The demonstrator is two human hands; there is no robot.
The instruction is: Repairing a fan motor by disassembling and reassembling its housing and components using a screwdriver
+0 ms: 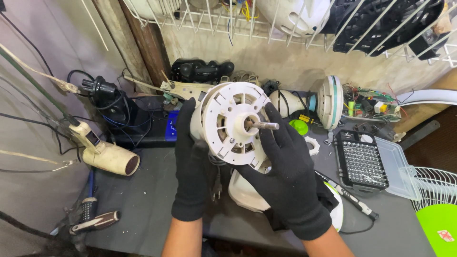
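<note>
Down at the far left, a pale wall with loose black cables [28, 121] runs beside a dark grey desk [143, 200], its top worn and dusty. A cream hair dryer [107, 154] lies at the desk's left edge, with a dark-handled screwdriver [95, 222] nearer the front. Behind them sits a black plug [97, 89] on a coiled lead, next to a black box [143, 126].

In the middle, the left hand [192, 162], in a black glove, wraps its grip around the back and side of a white fan motor housing [233, 123], held above the desk with its round face turned up toward the camera. The right hand [285, 178], also gloved in black, closes around the housing's lower right side, one finger lying along the metal shaft [263, 125] that sticks out of the centre. Beneath the hands rests a white plastic cover [245, 195].

Further right lie a small green cap [299, 127], a white fan part with a green stripe [331, 101], a circuit board [369, 104], and an open black case of screwdriver bits [361, 162]. A white wire fan guard [435, 183] pokes in at the right edge. Overhead hangs a white wire rack [285, 28].
</note>
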